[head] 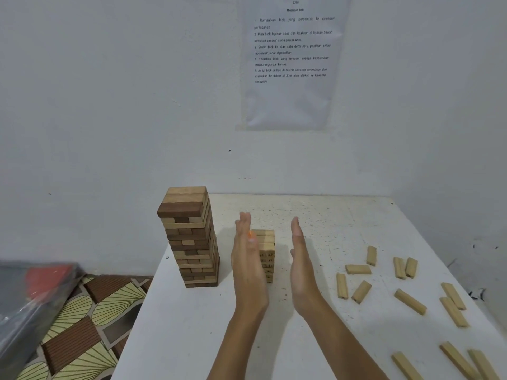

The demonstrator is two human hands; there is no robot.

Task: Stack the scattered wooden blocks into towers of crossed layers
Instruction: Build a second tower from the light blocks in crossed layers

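Bare left hand (246, 260), bare right hand (300, 260), slim bare forearms (338, 334)

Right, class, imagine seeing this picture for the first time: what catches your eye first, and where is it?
The tall tower of dark and light blocks stands near the left edge of the table. Just right of it, the left hand and right hand are held flat either side of a shorter pale tower. Further right, loose pale blocks lie scattered.
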